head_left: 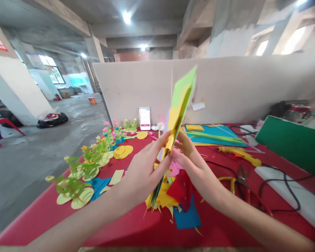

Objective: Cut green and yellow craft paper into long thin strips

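Raised over the table, a thin bundle of coloured paper sheets [179,101], green and yellow on the sides I see, stands on edge and leans to the right. My left hand [147,162] pinches its lower part from the left. From the right, my right hand [191,157] has its thumb and fingers closed on the same bundle. Below the hands lies a heap of yellow paper scraps [164,196], with a red piece [180,189] and a blue piece [187,214] beside it. The hands hide part of the heap.
Rows of small paper flowers [90,162] on round bases line the table's left side. Blue sheets [215,134] lie at the back right. A yellow glue gun [240,154], scissors [243,176], black cords and a white power strip [291,196] occupy the right. A phone [145,119] leans against the white partition [136,84].
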Motion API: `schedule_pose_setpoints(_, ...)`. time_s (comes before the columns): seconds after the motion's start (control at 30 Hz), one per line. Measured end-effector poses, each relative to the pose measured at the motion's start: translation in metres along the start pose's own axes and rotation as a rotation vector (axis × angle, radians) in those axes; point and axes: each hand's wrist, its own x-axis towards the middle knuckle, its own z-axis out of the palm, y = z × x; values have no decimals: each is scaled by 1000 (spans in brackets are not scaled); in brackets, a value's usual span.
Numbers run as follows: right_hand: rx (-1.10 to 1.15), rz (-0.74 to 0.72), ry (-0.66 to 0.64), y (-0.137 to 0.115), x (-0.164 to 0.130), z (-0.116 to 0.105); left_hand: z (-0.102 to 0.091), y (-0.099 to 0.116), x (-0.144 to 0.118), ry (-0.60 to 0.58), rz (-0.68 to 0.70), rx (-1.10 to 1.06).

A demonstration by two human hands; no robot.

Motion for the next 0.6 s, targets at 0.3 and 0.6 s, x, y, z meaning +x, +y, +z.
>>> schedule_pose_setpoints(0.3,473,55,142,15,-1,-8,15,3,13,19,54,79)
schedule_pose_setpoints(0.6,652,318,382,28,8,-6,14,-7,10,135,9,227)
